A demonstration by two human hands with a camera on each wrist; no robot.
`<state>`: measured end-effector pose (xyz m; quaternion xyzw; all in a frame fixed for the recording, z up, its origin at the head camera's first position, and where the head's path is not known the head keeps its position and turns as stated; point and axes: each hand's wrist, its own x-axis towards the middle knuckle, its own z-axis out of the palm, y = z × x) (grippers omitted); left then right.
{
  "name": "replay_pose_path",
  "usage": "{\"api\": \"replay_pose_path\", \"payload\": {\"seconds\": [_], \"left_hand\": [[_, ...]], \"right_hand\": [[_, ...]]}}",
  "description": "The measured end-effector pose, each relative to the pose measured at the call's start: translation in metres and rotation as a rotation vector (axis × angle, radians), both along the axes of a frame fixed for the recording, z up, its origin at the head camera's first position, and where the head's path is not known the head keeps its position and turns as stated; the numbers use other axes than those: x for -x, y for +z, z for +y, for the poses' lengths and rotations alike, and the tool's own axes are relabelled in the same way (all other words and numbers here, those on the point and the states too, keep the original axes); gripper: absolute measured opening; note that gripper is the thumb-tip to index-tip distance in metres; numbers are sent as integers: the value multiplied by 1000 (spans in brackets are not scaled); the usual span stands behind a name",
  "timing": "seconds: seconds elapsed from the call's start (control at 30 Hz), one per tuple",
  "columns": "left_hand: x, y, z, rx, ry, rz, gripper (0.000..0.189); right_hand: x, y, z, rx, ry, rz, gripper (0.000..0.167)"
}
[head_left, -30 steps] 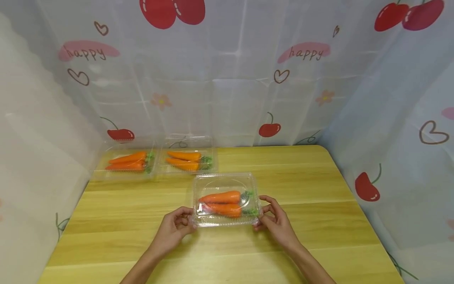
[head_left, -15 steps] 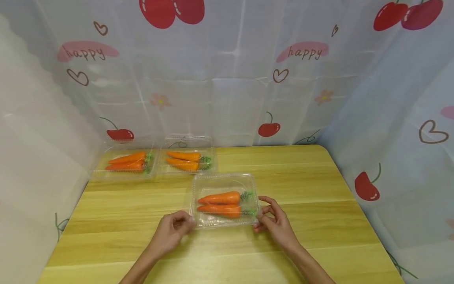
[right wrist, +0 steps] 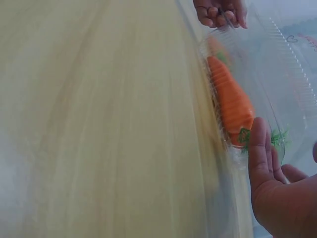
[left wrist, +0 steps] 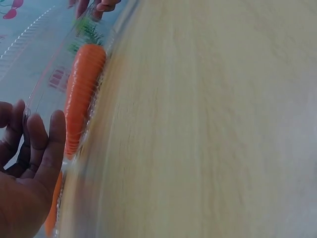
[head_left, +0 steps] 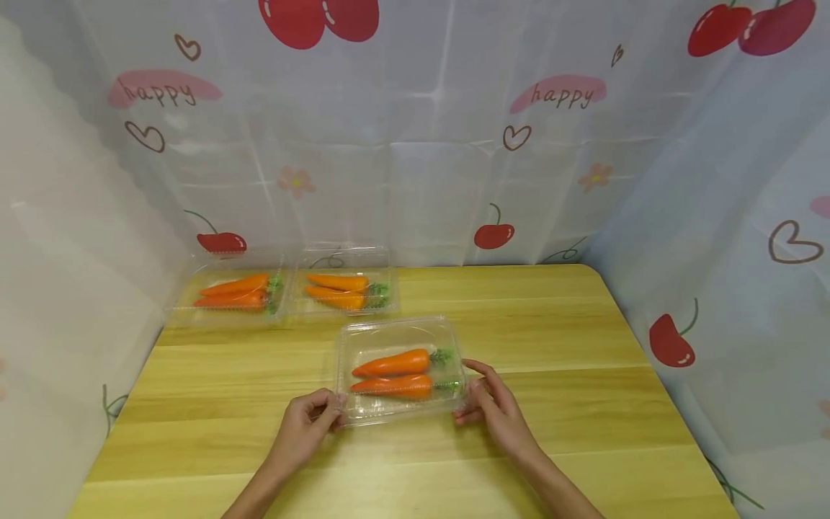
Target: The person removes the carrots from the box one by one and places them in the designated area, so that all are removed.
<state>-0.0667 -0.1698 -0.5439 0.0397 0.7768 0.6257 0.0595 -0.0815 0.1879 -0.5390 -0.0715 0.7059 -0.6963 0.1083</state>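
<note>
- A clear plastic clamshell box (head_left: 403, 333) sits at the middle of the wood-grain table (head_left: 532, 324), held between two hands; I cannot tell whether its whole base touches the tabletop.
- Its long axis runs left to right, turned a little, so that the right end lies slightly farther than the left.
- Inside lie two orange carrots side by side, the far carrot (head_left: 392, 363) and the near carrot (head_left: 394, 387), both with the thin tip to the left and the thick end to the right.
- Leafy green tops (head_left: 443, 356) point toward the right wall of the box; the far carrot slants slightly more than its neighbour – thick end farther, tip nearer.
- The left hand (head_left: 306, 425) pinches the near left corner of the box between thumb and fingers.
- The right hand (head_left: 499, 412) is clamped on the near right corner, thumb against the edge and index finger reaching along the right side.
- Far left on the table stand two more clear clamshell boxes in a row, the outer left box (head_left: 223, 318) and the inner left box (head_left: 338, 261), just beside each other.
- Each of those has a pair of carrots in it, tips left and green ends right – the same heading as the held pair.
- Behind the table hangs a pale curtain (head_left: 428, 180) printed with cherries, hearts, flowers and the word "happy".
</note>
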Motion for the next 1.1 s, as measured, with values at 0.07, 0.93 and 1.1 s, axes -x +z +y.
{"api": "replay_pose_path", "payload": {"seconds": [0.07,0.93,1.1], "left_hand": [[0,-1,-1,5,9,9,36],[3,-6,-7,-44,23,63,20],[3,-7,-6,-56,31,56,20]], "right_hand": [[0,-1,-2,12,8,3,50],[8,-1,-9,-21,51,66,53],[13,0,-11,-155,-1,98,48]]}}
